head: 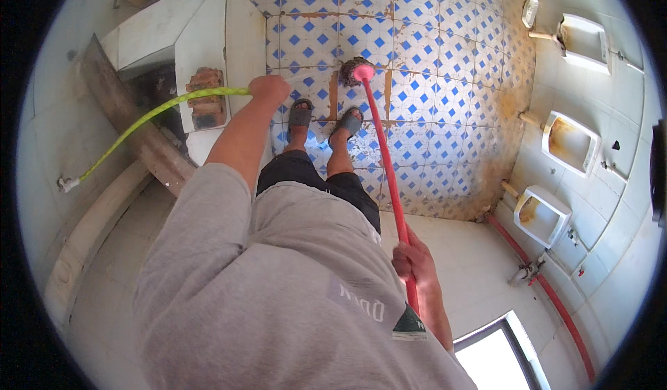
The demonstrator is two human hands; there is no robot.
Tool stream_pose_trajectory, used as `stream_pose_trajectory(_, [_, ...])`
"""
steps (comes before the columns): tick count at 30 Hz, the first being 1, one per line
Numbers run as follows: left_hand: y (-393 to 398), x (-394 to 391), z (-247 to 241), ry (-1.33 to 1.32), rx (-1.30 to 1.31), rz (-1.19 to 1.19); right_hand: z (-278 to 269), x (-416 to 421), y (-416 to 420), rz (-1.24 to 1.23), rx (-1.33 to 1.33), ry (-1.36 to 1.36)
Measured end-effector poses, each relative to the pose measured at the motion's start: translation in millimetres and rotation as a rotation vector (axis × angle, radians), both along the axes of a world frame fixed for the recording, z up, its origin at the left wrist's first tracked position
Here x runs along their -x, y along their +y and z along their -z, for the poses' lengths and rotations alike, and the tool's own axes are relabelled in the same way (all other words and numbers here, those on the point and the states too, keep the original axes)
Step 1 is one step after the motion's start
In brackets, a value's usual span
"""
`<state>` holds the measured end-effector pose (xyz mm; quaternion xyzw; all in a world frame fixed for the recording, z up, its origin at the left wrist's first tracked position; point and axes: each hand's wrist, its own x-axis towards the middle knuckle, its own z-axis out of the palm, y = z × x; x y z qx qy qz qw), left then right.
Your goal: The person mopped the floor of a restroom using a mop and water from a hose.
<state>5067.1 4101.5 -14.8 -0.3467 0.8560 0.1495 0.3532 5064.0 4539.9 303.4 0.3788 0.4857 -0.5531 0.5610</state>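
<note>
My left hand [269, 88] is closed around the end of a yellow-green hose [172, 106]. A faint streak that looks like water leaves the hose end over the floor. The hose curves left to a tap [68, 183] on the wall. My right hand [418, 262] grips the red pole [384, 150] of a long-handled scrubbing brush, low beside my hip. Its pink head with dark bristles [350, 72] rests on the tiled floor [417, 40], just beyond my sandalled feet. Wet, shiny tiles show around the feet.
Several stained white urinals [571, 144] line the right wall, with a red pipe [565, 312] below them. To the left, a white tiled ledge [245, 40] carries broken bricks [207, 98]. A wooden plank [135, 119] slants beside it. A bright window [495, 356] is at lower right.
</note>
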Motion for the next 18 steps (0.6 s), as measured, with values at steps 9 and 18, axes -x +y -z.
stream_pose_trajectory(9, [1.1,-6.5,6.3,0.048,0.004,0.080,43.5,6.3,-8.2,-0.149,-0.216,0.035])
stream_pose_trajectory(18, [1.1,-4.3,0.5,0.046,0.004,0.074,21.8,-30.4,58.9,-0.099,0.050,0.211])
